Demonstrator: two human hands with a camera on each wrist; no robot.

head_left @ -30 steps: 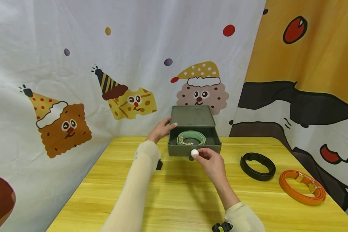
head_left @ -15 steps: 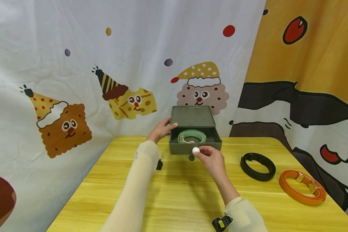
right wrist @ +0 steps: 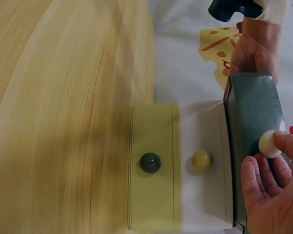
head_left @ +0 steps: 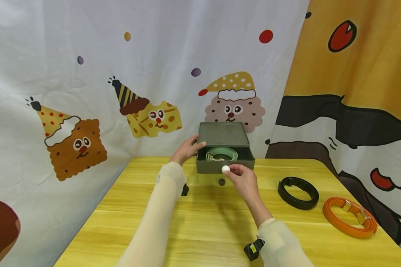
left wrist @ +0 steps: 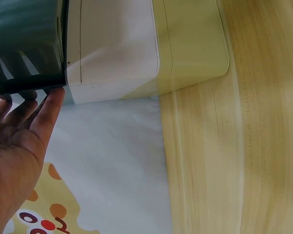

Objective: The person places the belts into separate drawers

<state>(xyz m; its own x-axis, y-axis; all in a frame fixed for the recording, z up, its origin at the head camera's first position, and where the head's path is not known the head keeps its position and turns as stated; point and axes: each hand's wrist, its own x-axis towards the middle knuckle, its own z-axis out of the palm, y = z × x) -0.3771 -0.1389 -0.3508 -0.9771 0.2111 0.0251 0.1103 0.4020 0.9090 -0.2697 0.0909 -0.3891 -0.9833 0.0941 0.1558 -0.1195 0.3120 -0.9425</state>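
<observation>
A small drawer cabinet (head_left: 224,134) stands at the far side of the table, its dark green top drawer (head_left: 207,168) pulled partly out. Inside that drawer lies a coiled green belt (head_left: 233,153), its back part under the cabinet top. My right hand (head_left: 246,182) pinches the drawer's round white knob (head_left: 225,169) between thumb and fingers. My left hand (head_left: 186,150) rests against the cabinet's left side, thumb by the top's front edge. In the left wrist view its fingers lie extended along the green side wall.
Below are a white drawer (right wrist: 205,195) with a yellowish knob (right wrist: 201,160) and a yellow drawer (right wrist: 154,204) with a dark knob (right wrist: 150,163). A coiled black belt (head_left: 299,202) and a coiled orange belt (head_left: 349,228) lie at the right. A printed curtain (head_left: 173,44) hangs behind the table.
The top drawer has slid inward, away from me, with my right hand following on its knob. More of the yellow drawer front shows below. My left hand keeps its place on the cabinet.
</observation>
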